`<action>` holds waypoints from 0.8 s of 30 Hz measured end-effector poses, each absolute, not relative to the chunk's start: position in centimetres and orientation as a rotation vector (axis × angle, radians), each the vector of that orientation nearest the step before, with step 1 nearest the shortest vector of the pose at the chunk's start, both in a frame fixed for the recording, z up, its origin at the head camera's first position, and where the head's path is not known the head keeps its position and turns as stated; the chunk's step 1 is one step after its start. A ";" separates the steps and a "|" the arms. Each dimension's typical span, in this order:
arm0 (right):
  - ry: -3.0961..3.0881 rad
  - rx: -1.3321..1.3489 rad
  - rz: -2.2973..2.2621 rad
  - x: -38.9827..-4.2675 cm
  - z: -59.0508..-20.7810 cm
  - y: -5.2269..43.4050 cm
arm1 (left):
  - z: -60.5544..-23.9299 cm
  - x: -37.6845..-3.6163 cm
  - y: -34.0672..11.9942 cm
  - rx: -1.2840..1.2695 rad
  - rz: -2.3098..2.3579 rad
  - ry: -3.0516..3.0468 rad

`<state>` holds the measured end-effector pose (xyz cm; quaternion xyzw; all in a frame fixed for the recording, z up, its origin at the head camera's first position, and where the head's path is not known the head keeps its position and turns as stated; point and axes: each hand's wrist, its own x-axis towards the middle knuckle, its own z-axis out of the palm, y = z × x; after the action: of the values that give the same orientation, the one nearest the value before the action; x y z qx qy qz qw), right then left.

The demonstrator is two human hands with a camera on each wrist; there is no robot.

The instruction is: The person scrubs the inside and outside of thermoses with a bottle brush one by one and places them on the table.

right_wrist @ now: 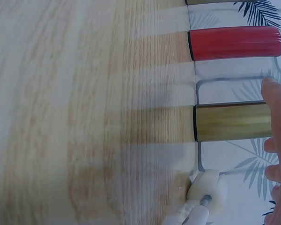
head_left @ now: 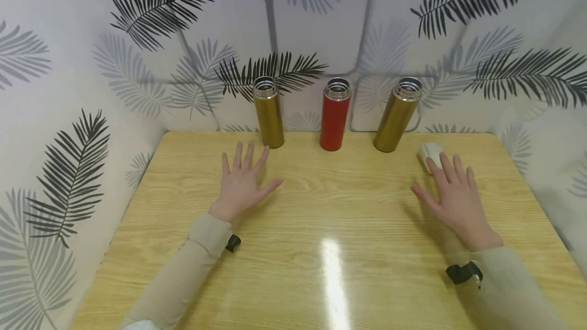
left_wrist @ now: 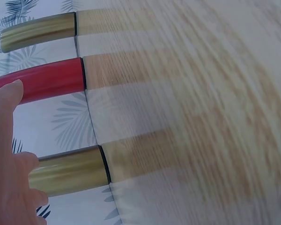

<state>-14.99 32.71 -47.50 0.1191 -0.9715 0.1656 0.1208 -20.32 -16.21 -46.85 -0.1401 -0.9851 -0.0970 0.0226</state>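
Note:
Three lidless flasks stand upright in a row at the back of the table: a gold flask (head_left: 269, 121) on the left, a red flask (head_left: 334, 124) in the middle, and another gold flask (head_left: 395, 122) on the right. My left hand (head_left: 240, 187) is spread with straight fingers just in front of the left gold flask and holds nothing. Over on the right, my right hand (head_left: 458, 205) is also spread and holds nothing. Its fingers partly cover a rounded white object (head_left: 429, 154); whether they touch it I cannot tell. A grey shaft (right_wrist: 205, 200) shows by that object in the right wrist view.
The light wooden table (head_left: 312, 208) ends at a leaf-patterned wall covering (head_left: 316, 29) just behind the flasks. A glare strip lies on the table's front middle. Black straps (head_left: 464, 272) sit at both wrists.

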 end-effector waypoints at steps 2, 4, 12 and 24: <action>-2.839 0.349 0.482 -15.0 -47.4 32.6 | -46.8 -20.3 -16.2 -0.435 -0.294 -3.053; -2.838 0.353 0.478 -15.1 -47.4 32.5 | -46.6 -20.3 -16.2 -0.432 -0.303 -3.057; -2.680 0.441 0.560 -15.2 -47.3 32.1 | -46.4 -20.3 -16.5 -0.445 -0.344 -3.057; -2.623 0.513 0.632 -15.5 -46.0 34.2 | -46.2 -20.0 -16.5 -0.464 -0.357 -3.011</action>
<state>-15.51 34.16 -46.01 0.1831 -0.9365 0.2256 0.1965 -20.04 -16.49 -46.23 -0.1510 -0.9810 -0.1164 0.0370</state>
